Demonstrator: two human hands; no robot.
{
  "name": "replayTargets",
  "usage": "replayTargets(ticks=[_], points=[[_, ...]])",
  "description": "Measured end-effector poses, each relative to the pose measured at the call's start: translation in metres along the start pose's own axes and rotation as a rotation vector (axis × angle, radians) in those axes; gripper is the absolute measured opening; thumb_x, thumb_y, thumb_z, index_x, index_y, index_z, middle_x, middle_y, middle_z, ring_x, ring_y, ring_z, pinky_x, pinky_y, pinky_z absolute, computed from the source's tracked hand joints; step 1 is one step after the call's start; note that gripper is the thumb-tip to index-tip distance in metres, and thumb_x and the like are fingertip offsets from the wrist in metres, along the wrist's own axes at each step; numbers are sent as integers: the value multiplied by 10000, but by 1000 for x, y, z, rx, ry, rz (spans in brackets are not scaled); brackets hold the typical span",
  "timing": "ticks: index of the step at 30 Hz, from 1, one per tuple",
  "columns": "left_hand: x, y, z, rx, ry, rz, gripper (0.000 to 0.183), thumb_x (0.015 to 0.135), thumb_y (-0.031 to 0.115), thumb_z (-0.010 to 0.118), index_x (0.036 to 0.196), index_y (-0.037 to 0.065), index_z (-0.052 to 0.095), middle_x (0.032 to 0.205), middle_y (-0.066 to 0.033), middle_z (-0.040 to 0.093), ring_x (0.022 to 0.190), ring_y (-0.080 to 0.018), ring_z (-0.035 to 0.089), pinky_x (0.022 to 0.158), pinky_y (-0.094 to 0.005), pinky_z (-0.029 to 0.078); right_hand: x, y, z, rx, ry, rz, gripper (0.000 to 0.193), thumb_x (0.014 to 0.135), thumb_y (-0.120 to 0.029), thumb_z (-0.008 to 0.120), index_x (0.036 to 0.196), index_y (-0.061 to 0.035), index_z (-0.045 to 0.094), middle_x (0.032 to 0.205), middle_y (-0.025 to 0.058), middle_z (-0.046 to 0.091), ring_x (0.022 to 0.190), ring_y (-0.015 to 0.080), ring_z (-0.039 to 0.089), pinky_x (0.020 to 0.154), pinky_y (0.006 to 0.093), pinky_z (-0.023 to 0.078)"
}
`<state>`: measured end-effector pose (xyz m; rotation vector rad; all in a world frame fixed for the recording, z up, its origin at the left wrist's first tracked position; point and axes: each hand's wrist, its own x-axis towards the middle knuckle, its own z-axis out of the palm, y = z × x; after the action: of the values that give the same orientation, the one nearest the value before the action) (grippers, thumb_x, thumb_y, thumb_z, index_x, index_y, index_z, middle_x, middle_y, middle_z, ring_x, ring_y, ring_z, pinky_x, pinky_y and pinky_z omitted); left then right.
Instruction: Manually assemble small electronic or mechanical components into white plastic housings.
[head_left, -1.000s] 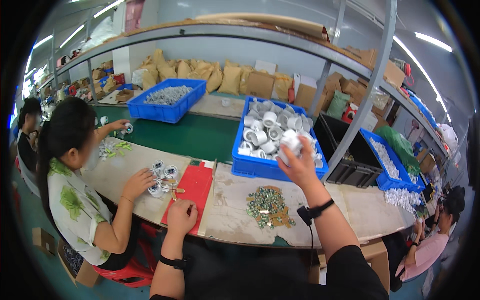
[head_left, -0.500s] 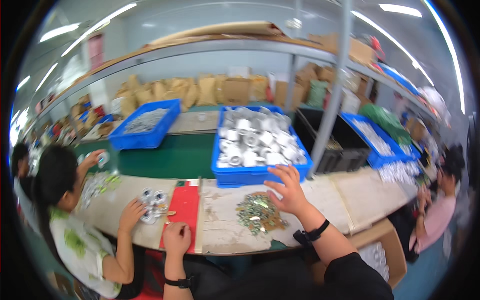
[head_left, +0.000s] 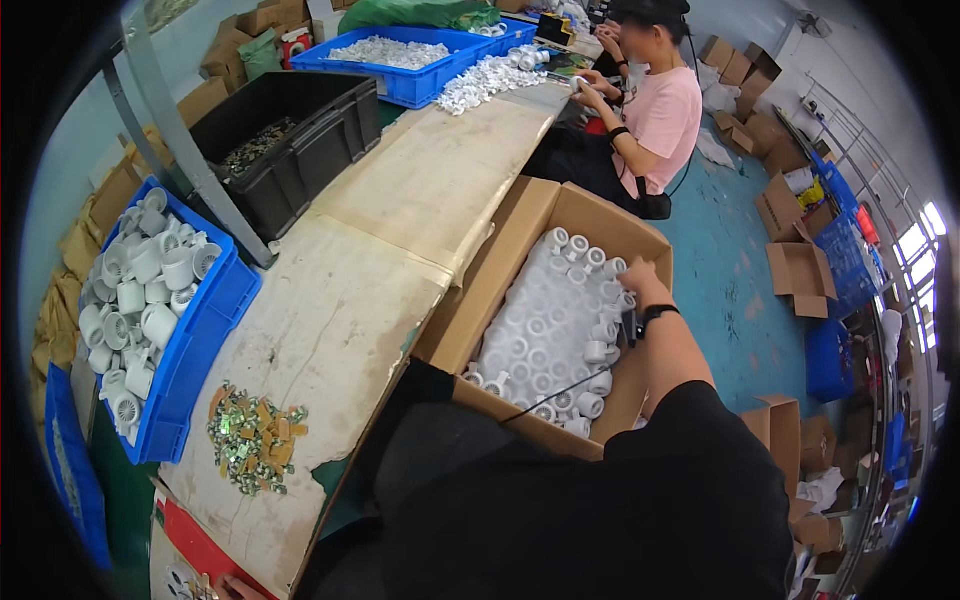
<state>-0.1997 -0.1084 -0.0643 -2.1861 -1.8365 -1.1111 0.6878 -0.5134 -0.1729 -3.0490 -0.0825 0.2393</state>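
Note:
My right hand (head_left: 643, 281) reaches into an open cardboard box (head_left: 470, 300) at my right. Its fingers curl down on a white cup-shaped plastic part (head_left: 626, 300) at the box's far right side; the fingertips are partly hidden. Many similar white parts (head_left: 540, 326) stand packed in the box, several with round open tops facing up. At the lower left edge, only a bit of my left hand (head_left: 236, 588) shows beside the red mat (head_left: 222, 548); its fingers are mostly out of the picture. A heap of small green and orange circuit boards (head_left: 256, 440) lies on the worktable.
The worktable (head_left: 330, 270) has a cardboard-like cover. A blue bin (head_left: 215, 340) of white plastic parts and a black crate (head_left: 330, 140) stand along its far side. Beyond the box sits a co-worker in pink (head_left: 665, 120). Small white pieces (head_left: 490, 82) lie before a blue tray (head_left: 410, 75).
My view has swung right toward the cardboard box. My right hand has moved from above the circuit boards into the box. My left hand now sits at the picture's lower left edge.

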Motion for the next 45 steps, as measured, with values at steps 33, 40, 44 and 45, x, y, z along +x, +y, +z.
replayTargets(ticks=[33, 40, 44, 45], points=[[121, 134, 106, -935, 58, 189, 58, 944, 45, 710, 964, -3, 737, 780, -35, 704, 649, -90, 622, 627, -249, 491, -417, -414, -137, 555, -218, -1754, 600, 752, -247, 872, 1333, -195, 731, 1488, 286, 432, 1171, 468, 659, 1034, 447, 553], [114, 134, 110, -1017, -182, 117, 335, 922, 52, 730, 1249, 41, 659, 952, -39, 696, 706, -54, 588, 637, -237, 456, -460, -483, -105, 545, -234, -1754, 752, 750, -228, 921, 1437, -159, 623, 1553, 263, 394, 1214, 416, 653, 1026, 448, 551], [104, 143, 117, -1440, -500, 89, 704, 928, 66, 736, 1554, 60, 414, 1236, -106, 658, 901, -114, 656, 709, -252, 523, -494, -491, -91, 911, -739, -1847, 800, 761, -211, 950, 1443, -86, 551, 1460, 167, 587, 1292, 330, 620, 1032, 419, 537], [102, 150, 112, -1463, -493, 178, 698, 936, 73, 735, 1556, 50, 415, 1234, -117, 660, 942, -138, 672, 716, -262, 553, -497, -488, -98, 911, -870, -1912, 732, 782, -216, 941, 1406, -77, 584, 1403, 140, 647, 1307, 314, 609, 1037, 417, 532]])
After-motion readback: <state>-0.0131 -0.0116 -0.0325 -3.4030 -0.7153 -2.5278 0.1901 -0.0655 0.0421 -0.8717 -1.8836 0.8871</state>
